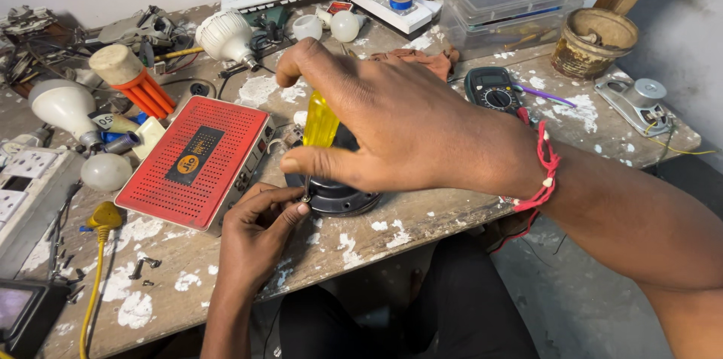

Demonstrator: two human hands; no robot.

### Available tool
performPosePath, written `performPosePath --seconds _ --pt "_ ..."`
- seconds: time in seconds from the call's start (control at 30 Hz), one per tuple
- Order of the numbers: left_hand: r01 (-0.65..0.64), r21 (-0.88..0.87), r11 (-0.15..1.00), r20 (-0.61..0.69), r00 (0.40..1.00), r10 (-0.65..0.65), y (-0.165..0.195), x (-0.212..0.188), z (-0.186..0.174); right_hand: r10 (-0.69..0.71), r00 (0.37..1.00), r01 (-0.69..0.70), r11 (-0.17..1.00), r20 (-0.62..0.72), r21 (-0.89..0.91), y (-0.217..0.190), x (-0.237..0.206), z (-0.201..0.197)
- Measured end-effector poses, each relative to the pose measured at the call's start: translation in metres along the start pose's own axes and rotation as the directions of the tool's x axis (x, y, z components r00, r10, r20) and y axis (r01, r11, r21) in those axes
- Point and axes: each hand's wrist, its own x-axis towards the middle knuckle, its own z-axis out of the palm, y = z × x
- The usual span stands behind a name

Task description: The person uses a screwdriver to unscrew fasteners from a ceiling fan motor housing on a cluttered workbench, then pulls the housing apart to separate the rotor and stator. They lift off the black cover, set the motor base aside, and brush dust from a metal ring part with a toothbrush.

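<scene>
right hand [392,122] gripping yellow screwdriver [321,122] | left hand [256,227] pinching black round part [339,193] just right of red box [197,159]

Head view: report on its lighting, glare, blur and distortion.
Head view: soft, even daylight with only faint shadows; mild glare on the white bulbs and the clear plastic box; the right hand, the yellow-handled screwdriver and the left hand are sharp, without motion blur; wide-angle stretch enlarges the right forearm at the frame edge and bows the bench edge.
</scene>
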Motion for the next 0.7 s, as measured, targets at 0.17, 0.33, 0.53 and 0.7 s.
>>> performPosePath --seconds 0.17,0.33,0.53,0.7 --pt "-0.036 -0.033 0.999 0.004 0.999 0.036 0.000 -0.001 -0.002 0.206 0.966 -0.221 0.971 0.157 0.089 0.003 0.005 -0.001" --pt "-0.052 -0.058 0.997 -0.022 0.998 0.051 0.001 0.000 -0.002 0.017 0.962 0.051 0.970 -0.274 0.239 0.017 -0.005 0.004" --pt "-0.075 -0.058 0.995 -0.001 0.997 0.075 0.001 0.001 -0.006 0.467 0.813 -0.131 0.729 -0.347 0.672 0.045 -0.026 0.012" --pt "-0.136 -0.068 0.988 0.004 0.991 0.137 0.001 0.006 -0.004 0.660 0.663 -0.118 0.559 -0.354 0.821 0.067 -0.044 0.025"
